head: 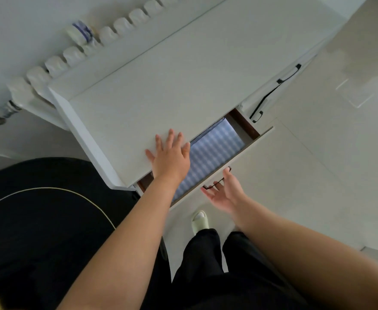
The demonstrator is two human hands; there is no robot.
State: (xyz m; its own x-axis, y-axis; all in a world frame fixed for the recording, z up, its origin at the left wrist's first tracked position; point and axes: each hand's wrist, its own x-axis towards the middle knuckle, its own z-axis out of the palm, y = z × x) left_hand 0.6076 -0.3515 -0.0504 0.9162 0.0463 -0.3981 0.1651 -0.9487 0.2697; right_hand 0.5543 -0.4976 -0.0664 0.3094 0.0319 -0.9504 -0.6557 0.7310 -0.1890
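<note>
With the drawer [248, 151] partly out and striped cloth [212, 148] inside, left hand [171, 157] spread flat on the chest top [172, 86], right hand [225, 193] with fingers loose and uncurled at the handle [219, 180], likely only pushing shut left.

No text, number or brand is showing clearly enough to read. The white container [80, 34] sitting by the radiator [56, 63] is carrying a blue-printed label, too blurred to read. The drawer [239, 166] and its striped cloth [212, 153] are showing no lettering.

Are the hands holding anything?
No. The left hand lies flat on the dresser top; the right hand reaches, open, at the drawer handle.
</note>
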